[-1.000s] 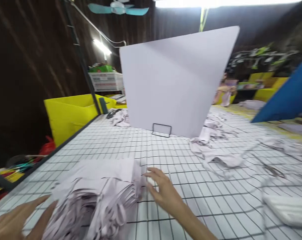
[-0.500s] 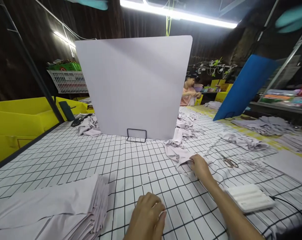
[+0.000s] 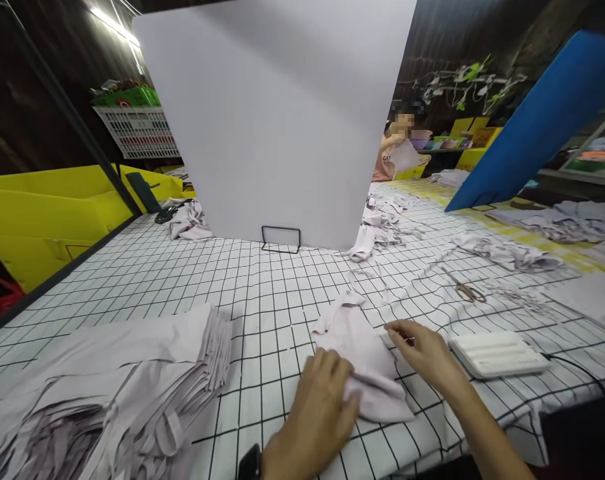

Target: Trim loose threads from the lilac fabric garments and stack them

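Observation:
A pale lilac-grey cloth piece [image 3: 365,340] lies crumpled on the black-and-white checked tablecloth [image 3: 262,333] in front of me, its near edge folded over. My left hand [image 3: 325,393] rests on the cloth's left side, fingers stretched over it and thumb apart near the fold. At the cloth's right edge, my right hand [image 3: 419,350] has thumb and forefinger pinched together on a small bit of it. A thick stack of similar cloth pieces [image 3: 147,347] lies to the left, with loose straps hanging at its near side.
A large white board [image 3: 282,127] stands ahead in a black wire stand [image 3: 281,240]. Scissors [image 3: 465,287] and a white corded device [image 3: 499,353] lie to the right. Beyond are cloth heaps [image 3: 507,252], a leaning blue board [image 3: 532,127] and a seated person [image 3: 385,160] holding cloth.
My right hand has drawn the cloth piece nearer, from beside the board to in front of me. My left hand has moved right and forward onto it. The view has tilted down.

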The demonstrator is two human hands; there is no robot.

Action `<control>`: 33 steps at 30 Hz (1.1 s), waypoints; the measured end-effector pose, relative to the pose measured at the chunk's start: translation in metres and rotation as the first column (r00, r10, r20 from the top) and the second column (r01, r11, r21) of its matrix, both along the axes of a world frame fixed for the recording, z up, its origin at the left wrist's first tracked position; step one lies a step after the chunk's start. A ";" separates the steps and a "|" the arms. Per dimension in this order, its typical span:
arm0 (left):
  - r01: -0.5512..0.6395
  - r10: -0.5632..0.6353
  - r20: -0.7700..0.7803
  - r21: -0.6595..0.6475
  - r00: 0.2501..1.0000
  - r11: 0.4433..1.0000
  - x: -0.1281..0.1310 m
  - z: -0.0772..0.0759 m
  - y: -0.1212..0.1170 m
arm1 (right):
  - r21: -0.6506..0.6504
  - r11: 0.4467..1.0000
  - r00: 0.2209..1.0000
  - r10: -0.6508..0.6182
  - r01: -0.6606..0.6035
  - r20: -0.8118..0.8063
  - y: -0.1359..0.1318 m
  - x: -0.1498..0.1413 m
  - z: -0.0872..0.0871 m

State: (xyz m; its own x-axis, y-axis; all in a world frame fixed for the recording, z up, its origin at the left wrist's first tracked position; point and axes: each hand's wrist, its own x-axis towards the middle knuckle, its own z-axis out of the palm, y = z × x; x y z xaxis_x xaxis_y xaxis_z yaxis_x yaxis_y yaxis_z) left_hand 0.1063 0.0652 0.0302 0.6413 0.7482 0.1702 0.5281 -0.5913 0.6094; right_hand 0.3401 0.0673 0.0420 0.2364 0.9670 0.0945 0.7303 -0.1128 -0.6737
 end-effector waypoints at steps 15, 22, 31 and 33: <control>0.030 -0.023 -0.080 0.095 0.997 0.995 -0.020 0.000 -0.005 | -0.058 0.982 0.976 0.186 -0.180 0.114 -0.041 -0.009 -0.024; -0.027 0.124 0.399 -0.241 0.909 0.970 -0.042 0.028 -0.012 | 0.019 0.971 0.971 0.239 -0.239 0.006 -0.051 -0.029 -0.010; -0.010 0.207 0.447 -0.405 0.870 0.914 -0.016 0.083 0.005 | 0.164 0.955 0.920 0.284 -0.246 -0.272 -0.073 -0.092 0.018; 0.053 0.127 0.439 -0.377 0.890 0.925 -0.009 0.093 0.009 | 0.180 0.980 0.918 0.146 -0.084 -0.368 -0.068 -0.093 0.019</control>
State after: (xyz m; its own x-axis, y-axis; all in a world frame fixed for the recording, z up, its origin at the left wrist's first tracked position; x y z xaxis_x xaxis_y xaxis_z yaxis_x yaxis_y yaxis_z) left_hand 0.0972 0.0740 0.1231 0.5332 0.8346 0.1382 0.1618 -0.2609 0.9517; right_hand 0.2473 -0.0007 0.0614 0.1729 0.9696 0.1732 0.4197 0.0865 -0.9035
